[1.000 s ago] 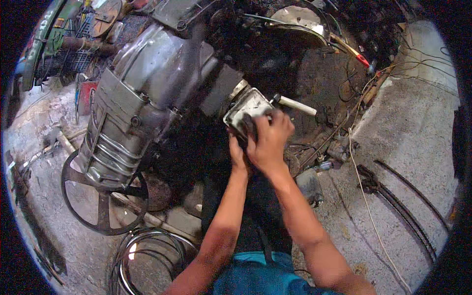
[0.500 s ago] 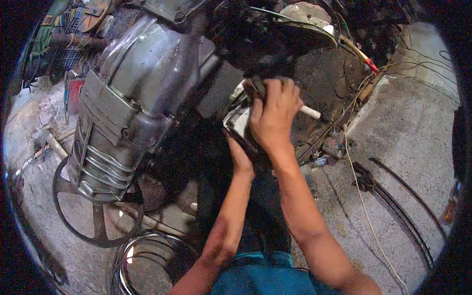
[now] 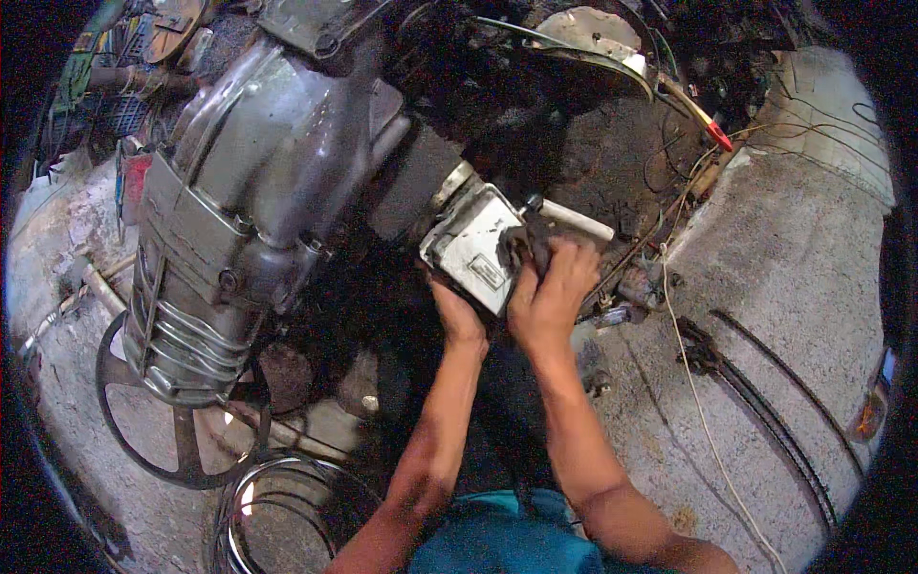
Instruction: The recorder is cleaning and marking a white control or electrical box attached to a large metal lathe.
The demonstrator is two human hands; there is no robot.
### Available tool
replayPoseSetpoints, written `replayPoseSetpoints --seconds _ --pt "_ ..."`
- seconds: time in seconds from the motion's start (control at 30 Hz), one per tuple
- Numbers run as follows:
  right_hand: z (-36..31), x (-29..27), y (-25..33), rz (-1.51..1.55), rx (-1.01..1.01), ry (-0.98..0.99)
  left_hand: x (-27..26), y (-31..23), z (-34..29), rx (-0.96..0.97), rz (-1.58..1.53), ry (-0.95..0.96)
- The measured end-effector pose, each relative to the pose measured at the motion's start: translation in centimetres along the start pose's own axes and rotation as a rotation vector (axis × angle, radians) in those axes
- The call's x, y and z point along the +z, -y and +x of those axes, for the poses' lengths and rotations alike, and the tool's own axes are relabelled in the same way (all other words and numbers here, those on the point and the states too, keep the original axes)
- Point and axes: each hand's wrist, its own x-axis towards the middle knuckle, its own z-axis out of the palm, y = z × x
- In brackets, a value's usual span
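Note:
A box-shaped metal part with a pale, stained flat face and a small label plate is held up in front of me, tilted. My left hand grips it from below at its lower left edge, with most fingers hidden behind. At its right side, my right hand is closed round a dark, dirty rag, which lies against the pale face. A pale rod shows just beyond the right hand; whether it joins the part I cannot tell.
A large metal gearbox housing stands at left. Below it lie a dark spoked wheel and coiled rings. Dark cables and a thin white cord lie on the concrete at right. A red-tipped tool is farther back.
The metal part has turned so its pale face shows more. My right hand and the rag have moved down and right, from its top to its right side.

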Motion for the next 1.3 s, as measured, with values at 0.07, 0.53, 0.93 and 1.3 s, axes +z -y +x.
replayPoseSetpoints --seconds 0.07,0.53,0.93,1.3 --pt "1.0 0.1 1.6 -0.018 -0.105 0.037 -1.3 0.6 0.8 0.052 0.034 0.114" --pt "6.5 1.9 5.9 0.072 -0.124 0.133 -2.8 1.0 1.4 -0.034 -0.162 0.184" --pt "6.0 1.4 5.3 0.001 -0.142 0.195 -3.5 1.8 -0.1 -0.274 0.061 -0.169" --pt "6.1 1.4 4.3 0.053 -0.446 0.242 -1.1 1.4 1.3 0.037 0.048 0.168"
